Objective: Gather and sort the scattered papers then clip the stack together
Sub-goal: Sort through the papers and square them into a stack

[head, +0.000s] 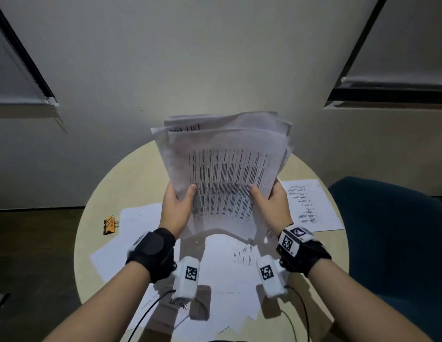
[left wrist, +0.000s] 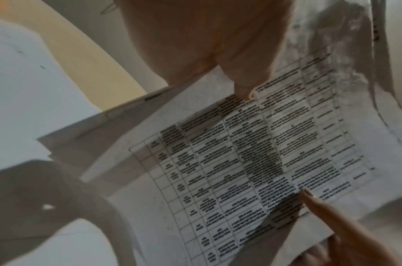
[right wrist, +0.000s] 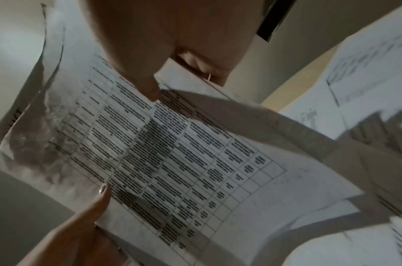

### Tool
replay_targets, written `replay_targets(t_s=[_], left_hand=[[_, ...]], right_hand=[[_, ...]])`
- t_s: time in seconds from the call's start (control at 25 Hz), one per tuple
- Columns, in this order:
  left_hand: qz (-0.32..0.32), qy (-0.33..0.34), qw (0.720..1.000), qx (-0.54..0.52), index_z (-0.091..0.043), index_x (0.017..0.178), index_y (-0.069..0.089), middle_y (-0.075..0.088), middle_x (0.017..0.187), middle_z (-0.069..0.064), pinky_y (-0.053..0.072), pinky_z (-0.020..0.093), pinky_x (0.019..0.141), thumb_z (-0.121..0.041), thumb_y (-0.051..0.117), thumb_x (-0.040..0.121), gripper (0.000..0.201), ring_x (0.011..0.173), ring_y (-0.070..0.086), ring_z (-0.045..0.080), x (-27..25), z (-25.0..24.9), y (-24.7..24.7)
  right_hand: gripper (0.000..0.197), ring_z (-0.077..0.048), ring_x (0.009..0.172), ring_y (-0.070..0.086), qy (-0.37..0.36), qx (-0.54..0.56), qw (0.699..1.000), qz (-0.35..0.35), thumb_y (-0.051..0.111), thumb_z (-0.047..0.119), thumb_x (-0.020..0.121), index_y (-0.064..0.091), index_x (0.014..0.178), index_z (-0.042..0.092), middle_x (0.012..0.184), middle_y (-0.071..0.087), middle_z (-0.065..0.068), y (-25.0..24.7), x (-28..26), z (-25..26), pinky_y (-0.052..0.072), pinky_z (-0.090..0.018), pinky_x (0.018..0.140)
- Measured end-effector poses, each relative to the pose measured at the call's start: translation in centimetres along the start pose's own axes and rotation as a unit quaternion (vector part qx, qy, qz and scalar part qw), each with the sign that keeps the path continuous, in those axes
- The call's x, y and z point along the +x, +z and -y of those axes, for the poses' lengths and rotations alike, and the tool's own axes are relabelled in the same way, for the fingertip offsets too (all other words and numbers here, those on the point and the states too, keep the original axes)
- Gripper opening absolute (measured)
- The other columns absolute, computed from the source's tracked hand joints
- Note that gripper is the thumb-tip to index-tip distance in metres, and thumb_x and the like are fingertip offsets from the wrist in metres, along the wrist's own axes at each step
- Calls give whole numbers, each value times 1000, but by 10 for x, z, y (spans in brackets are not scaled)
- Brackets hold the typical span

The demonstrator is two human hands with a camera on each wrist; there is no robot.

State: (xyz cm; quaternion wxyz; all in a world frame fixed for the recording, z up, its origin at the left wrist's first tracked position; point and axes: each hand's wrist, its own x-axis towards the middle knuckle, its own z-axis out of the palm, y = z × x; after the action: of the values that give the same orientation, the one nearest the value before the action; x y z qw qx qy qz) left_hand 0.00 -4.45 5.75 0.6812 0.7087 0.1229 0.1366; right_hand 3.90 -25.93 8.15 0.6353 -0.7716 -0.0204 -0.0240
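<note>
While both hands held the sheaf of papers [head: 224, 174] upright above the round table [head: 131, 174], its top edges stood uneven and fanned. The left hand [head: 176, 206] pinched the left edge, thumb on the printed table page, fingers behind; the right hand [head: 271, 203] gripped the right edge likewise. Loose sheets [head: 141, 233] lay scattered beneath, another printed page [head: 311, 206] to the right, and the yellow binder clip [head: 110, 225] sat near the table's left rim. The likely risk was inner sheets slipping out when either grip loosened, or the clip catching a misaligned stack.
</note>
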Motion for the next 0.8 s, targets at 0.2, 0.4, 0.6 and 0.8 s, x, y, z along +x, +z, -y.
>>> replay_targets(t_s=[0.2,0.4,0.6,0.8], left_hand=[[19,-39,998,40,-26,120,42,60,123,-4,46,43,103,-31,68,86,43,115,58,14,-9,20,-1],[15,-83,996,-25,-16,119,36,60,105,-11,49,26,87,-12,70,86,47,97,60,1,-5,17,4],[52,-108,992,-41,-16,118,55,68,111,0,51,27,87,-12,65,89,31,99,66,12,-4,22,12],[28,-60,997,-45,-24,104,65,70,105,-3,51,20,78,-15,66,89,17,95,67,9,4,15,7]], right_hand=[[30,-2,100,61,40,29,999,20,64,14,90,46,111,26,109,62,10,-2,-11,-20,50,-25,85],[27,-7,92,60,99,40,994,38,57,8,92,45,112,22,104,59,7,10,-6,-30,48,-13,67],[20,-22,106,58,145,15,987,63,51,19,94,50,106,35,125,55,-9,26,-13,-49,47,-30,86],[30,-20,125,47,111,-9,992,54,46,19,99,40,128,27,129,52,0,10,-11,-43,38,-37,106]])
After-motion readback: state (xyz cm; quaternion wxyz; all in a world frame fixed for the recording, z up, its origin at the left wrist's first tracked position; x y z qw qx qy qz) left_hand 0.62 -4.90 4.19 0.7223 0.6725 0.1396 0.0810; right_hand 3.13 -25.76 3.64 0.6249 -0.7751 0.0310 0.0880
